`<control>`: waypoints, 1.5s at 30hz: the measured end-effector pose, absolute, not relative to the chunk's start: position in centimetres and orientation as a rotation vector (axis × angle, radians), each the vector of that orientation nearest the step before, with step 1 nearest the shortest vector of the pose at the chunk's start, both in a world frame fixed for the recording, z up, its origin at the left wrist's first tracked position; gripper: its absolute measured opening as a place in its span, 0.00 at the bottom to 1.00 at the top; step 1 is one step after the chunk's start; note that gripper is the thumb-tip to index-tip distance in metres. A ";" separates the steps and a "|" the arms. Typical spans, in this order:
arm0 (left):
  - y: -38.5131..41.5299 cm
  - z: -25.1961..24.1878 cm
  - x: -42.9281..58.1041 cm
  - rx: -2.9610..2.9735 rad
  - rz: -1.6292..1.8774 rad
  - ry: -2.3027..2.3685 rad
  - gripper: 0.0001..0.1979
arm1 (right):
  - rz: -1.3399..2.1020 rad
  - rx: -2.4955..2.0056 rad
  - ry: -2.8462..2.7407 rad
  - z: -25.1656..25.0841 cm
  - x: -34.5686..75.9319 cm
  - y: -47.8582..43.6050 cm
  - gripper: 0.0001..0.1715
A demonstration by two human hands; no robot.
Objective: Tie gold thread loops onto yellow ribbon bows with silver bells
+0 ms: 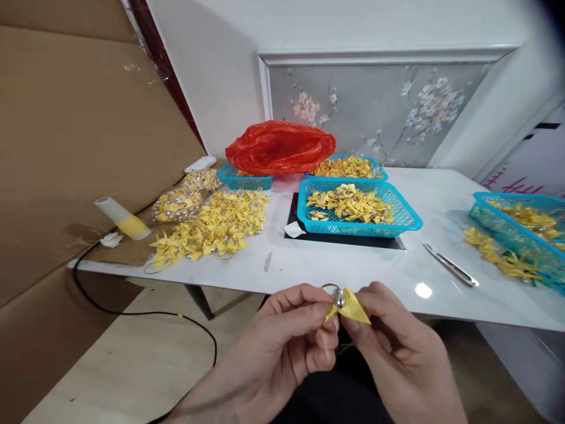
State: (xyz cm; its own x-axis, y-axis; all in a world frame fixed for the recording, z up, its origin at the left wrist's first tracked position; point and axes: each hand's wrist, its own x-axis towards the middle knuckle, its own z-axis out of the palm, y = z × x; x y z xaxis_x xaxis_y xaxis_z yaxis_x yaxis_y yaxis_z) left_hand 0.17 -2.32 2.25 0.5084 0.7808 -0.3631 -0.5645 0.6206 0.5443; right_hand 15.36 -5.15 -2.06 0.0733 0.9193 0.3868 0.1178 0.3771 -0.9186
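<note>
Between my two hands, just in front of the table's near edge, is a small yellow ribbon bow with a silver bell (339, 298) at its middle. My left hand (295, 333) is closed, thumb and forefinger pinching the bow's left side by the bell. On the other side, my right hand (392, 341) pinches the broader yellow ribbon tail (355, 309). A thin cord loop rises above the bell, and fine strands hang below, partly hidden by my fingers. A heap of similar yellow bows with bells (216, 227) lies on the table to the left.
Blue baskets of yellow pieces stand in the middle (406, 221), behind it, and at the right (521, 235). A red plastic bag (282, 147) sits at the back. Metal scissors or snips (451, 266) lie right of centre. A ribbon roll (123, 219) and black cable (95, 303) are left.
</note>
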 end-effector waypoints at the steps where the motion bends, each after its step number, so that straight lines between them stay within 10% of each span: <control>1: -2.3 2.3 0.1 0.381 0.833 0.630 0.03 | 0.793 -1.026 -1.375 -2.1 15.3 -5.2 0.09; 45: -2.6 2.8 0.1 0.540 0.861 0.757 0.05 | 0.663 -0.971 -1.634 -2.4 16.4 -5.1 0.14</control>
